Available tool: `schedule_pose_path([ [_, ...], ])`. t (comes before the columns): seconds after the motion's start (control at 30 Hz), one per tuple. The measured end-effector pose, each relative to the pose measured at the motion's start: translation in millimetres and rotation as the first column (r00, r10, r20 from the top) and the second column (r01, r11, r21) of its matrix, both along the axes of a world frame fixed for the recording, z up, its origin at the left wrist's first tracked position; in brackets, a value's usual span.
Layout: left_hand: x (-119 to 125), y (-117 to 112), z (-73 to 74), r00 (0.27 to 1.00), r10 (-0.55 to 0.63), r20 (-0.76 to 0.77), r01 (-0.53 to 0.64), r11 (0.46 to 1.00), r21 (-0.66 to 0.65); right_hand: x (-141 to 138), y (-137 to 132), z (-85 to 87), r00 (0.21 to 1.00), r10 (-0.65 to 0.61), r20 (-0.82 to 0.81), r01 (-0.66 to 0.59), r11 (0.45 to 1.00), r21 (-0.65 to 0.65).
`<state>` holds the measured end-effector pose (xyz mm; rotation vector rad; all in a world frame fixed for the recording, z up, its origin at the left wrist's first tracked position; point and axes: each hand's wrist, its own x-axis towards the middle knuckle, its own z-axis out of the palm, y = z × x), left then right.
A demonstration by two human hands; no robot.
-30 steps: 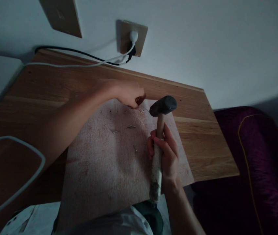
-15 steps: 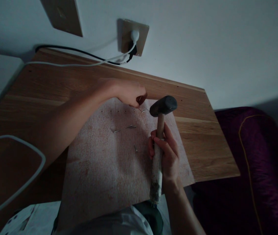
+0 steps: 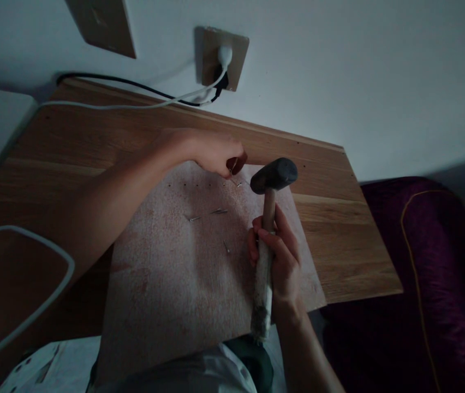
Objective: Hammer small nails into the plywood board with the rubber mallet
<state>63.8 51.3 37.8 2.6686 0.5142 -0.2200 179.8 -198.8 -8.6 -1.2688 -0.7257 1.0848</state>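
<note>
Head view: right hand (image 3: pixel 284 259) grips hammer (image 3: pixel 274 176) over board (image 3: pixel 154 278); left hand (image 3: pixel 219 154) curled near nail (image 3: pixel 238 185), hold unclear.

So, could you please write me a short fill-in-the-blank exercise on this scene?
1. The right hand grips the hammer by its ____.
2. The hand near the far edge of the board, beyond the loose nails, is the ____ one.
3. A white cable and a ____ one run to the wall socket.
4. The cloth at the picture's right side is ____, with a yellow line.
Missing words: handle; left; black; purple.
</note>
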Motion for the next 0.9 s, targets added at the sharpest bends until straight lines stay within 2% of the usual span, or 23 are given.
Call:
schedule_pose_path([
  [0.13,-1.2,-1.6,1.4,1.0,-0.008,-0.023,0.008,0.999,-0.032,-0.4,0.1,2.3,1.0,0.003,-0.008,-0.003,1.0,-0.027],
  [0.37,-6.5,0.1,-3.8,0.998,-0.022,0.061,0.026,0.997,-0.071,-0.6,-0.2,2.6,1.0,0.01,0.003,-0.009,1.0,-0.012],
  [0.6,-2.2,-4.8,2.0,0.999,-0.021,0.03,0.022,0.999,-0.048,-1.1,1.1,3.4,1.0,-0.002,-0.018,0.002,1.0,-0.024],
  [0.8,-3.5,1.8,-10.1,0.994,-0.047,0.097,0.056,0.994,-0.096,0.4,-0.4,1.7,1.0,-0.005,-0.011,0.005,1.0,-0.014],
  [0.9,-2.8,-0.1,-9.5,0.996,-0.039,0.081,0.045,0.996,-0.076,0.1,-0.2,2.7,1.0,0.003,-0.004,-0.003,1.0,-0.012],
])
